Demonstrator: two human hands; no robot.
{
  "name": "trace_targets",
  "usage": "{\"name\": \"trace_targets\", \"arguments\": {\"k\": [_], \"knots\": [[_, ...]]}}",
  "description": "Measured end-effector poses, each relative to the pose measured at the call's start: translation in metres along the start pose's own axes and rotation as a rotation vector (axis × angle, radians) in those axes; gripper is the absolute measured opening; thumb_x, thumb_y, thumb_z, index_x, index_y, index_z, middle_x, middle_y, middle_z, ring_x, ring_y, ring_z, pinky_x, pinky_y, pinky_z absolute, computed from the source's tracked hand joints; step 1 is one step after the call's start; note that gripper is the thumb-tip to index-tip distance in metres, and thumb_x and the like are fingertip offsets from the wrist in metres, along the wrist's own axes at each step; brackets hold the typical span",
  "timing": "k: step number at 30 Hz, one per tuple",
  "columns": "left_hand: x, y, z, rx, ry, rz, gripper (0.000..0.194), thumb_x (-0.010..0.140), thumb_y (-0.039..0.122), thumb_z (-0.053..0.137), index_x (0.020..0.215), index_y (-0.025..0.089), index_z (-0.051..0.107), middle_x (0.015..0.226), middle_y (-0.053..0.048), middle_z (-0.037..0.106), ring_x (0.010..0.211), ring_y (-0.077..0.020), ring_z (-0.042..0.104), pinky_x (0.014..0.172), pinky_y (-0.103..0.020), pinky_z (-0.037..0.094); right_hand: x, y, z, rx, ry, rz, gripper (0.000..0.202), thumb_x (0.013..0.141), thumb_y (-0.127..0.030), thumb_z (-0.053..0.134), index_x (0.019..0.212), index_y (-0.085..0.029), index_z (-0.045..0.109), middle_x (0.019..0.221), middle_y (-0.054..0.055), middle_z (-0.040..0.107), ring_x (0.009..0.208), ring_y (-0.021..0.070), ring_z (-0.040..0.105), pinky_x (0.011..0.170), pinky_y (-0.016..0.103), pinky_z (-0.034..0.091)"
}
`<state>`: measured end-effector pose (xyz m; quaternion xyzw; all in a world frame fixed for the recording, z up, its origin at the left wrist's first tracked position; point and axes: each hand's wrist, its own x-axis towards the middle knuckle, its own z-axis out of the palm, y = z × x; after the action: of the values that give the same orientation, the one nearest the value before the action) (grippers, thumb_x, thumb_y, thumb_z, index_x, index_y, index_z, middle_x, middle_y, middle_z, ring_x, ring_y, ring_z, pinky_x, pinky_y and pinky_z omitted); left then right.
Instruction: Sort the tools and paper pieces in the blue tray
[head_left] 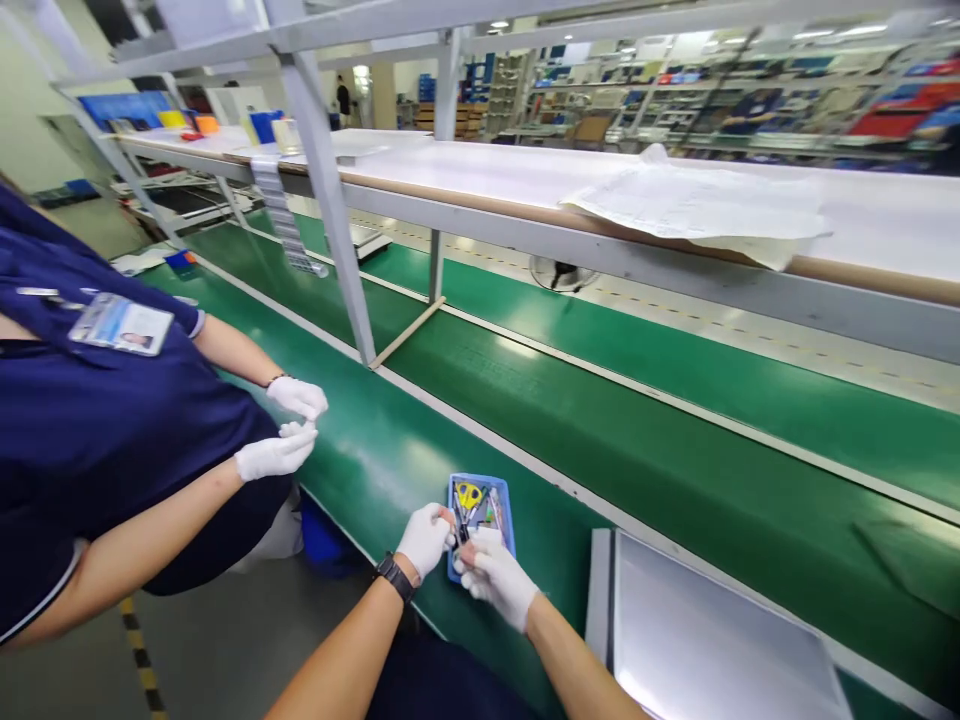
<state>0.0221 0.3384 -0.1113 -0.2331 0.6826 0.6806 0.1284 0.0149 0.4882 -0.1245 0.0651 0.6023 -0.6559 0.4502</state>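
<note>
Both my hands wear white gloves with some bare fingertips showing. My left hand (426, 542), a dark watch on its wrist, is closed in a pinch at the near left side of a small blue tray (478, 478). Close beside it, my right hand (498, 578) is also pinched, over the near part of the tray. Whatever is between the fingers is too small to make out. Inside the tray lie yellow-handled scissors (469, 494) and several small tools and pens, partly hidden by my hands.
On my left stands a co-worker in dark blue, whose white-gloved hands (279, 452) are close together over the green bench (360, 450). A silvery flat panel (720, 630) lies at right. A metal post (326, 200) carries the shelf, where paper sheets (697, 205) overhang the edge.
</note>
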Motion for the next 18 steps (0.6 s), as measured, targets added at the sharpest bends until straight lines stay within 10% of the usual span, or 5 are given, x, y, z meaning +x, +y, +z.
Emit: {"name": "trace_targets", "arguments": {"k": [5,9,18], "knots": [[-0.004,-0.015,0.002,-0.240,0.137,-0.102,0.025,0.078,0.042,0.048,0.073,0.018,0.044,0.061,0.002,0.048,0.051,-0.0078,0.045,0.052,-0.021,0.036,0.002,0.020,0.005,0.779,-0.135,0.219,0.047,0.061,-0.044,0.090,0.083,-0.019,0.057,0.073,-0.002,0.064,0.052,0.0084,0.054,0.042,0.017,0.039],[-0.004,-0.020,0.003,-0.324,0.170,-0.107,0.022,0.072,0.039,0.053,0.072,0.018,0.046,0.060,0.003,0.047,0.051,-0.0084,0.046,0.052,-0.021,0.036,0.003,0.015,0.007,0.817,-0.203,0.259,0.045,0.054,-0.017,0.094,0.088,-0.017,0.063,0.074,-0.002,0.064,0.054,0.0059,0.054,0.041,0.013,0.035],[0.022,-0.043,-0.012,-0.123,0.345,-0.188,0.008,0.080,0.025,0.044,0.073,0.023,0.046,0.073,-0.002,0.058,0.058,-0.0142,0.054,0.057,-0.029,0.041,0.002,0.042,-0.018,0.583,-0.289,0.269,0.050,0.052,-0.015,0.096,0.096,-0.019,0.071,0.077,0.001,0.067,0.066,0.0107,0.064,0.055,0.016,0.050]]}}
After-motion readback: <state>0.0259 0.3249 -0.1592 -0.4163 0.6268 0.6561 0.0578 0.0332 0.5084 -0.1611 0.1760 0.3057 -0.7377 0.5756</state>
